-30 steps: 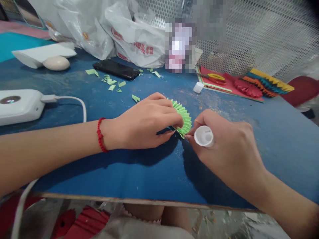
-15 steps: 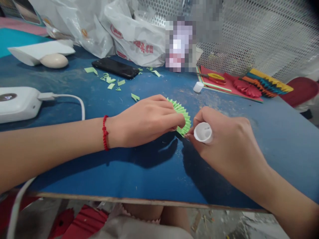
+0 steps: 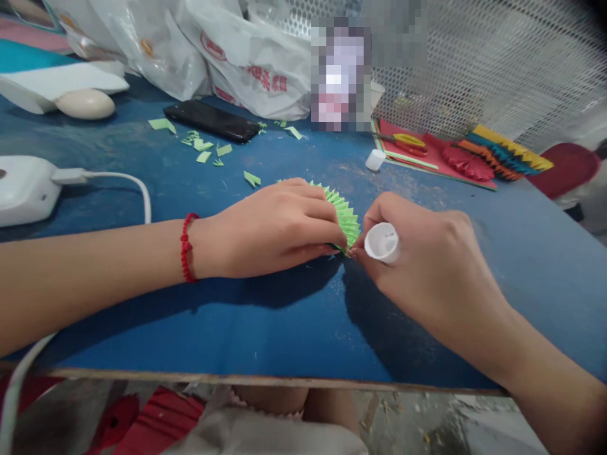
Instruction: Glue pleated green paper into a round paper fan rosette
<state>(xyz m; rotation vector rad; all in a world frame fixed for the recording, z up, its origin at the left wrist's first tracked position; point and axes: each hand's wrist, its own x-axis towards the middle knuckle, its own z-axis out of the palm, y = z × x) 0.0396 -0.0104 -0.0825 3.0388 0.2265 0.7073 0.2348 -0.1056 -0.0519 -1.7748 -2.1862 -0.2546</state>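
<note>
A green pleated paper fan [image 3: 345, 215] lies on the blue table [image 3: 265, 328] at the centre. My left hand [image 3: 275, 229], with a red bead bracelet on the wrist, covers most of it and pinches its folds, fingers closed. My right hand [image 3: 422, 259] is closed round a white tube [image 3: 382, 242], whose round end faces the camera. The fingertips of both hands meet at the fan's lower right edge.
A black phone [image 3: 212, 121], green paper scraps [image 3: 203, 148] and white plastic bags [image 3: 246, 57] lie at the back. A white device [image 3: 23, 188] with a cable sits left. A white cap [image 3: 375, 159], red paper with scissors [image 3: 410, 144] and coloured pleated fans [image 3: 502, 155] lie right.
My left hand has lowered and pressed the green fan down, thumb and fingers closing on its edge. My right hand with the tube has shifted slightly left toward it. The camera has tilted a little.
</note>
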